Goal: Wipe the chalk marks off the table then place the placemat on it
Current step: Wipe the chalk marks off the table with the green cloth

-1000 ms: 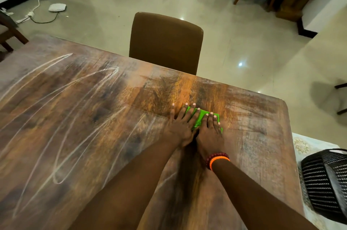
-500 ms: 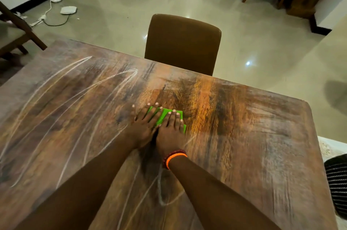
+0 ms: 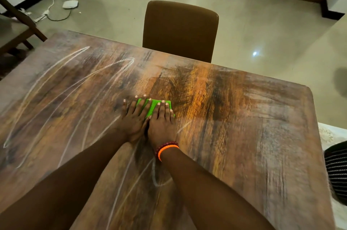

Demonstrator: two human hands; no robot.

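Note:
A small green cloth [image 3: 152,105] lies flat near the middle of the wooden table [image 3: 253,126]. My left hand [image 3: 133,119] and my right hand [image 3: 161,122] press on it side by side with straight fingers, covering most of it. White chalk marks [image 3: 62,87] loop across the left half of the table and run under my forearms near the front. The right half of the table shows only faint smears. A pale patterned placemat [image 3: 325,134] shows past the table's right edge.
A brown chair [image 3: 180,31] stands at the table's far edge. A dark slatted basket [image 3: 336,169] sits on the right beside the placemat. Another chair [image 3: 15,23] is at far left, with cables and a white box [image 3: 69,4] on the tiled floor.
Both hands have slid the green cloth leftwards across the table, from the right part towards the middle, onto the chalk lines. The view has shifted with them.

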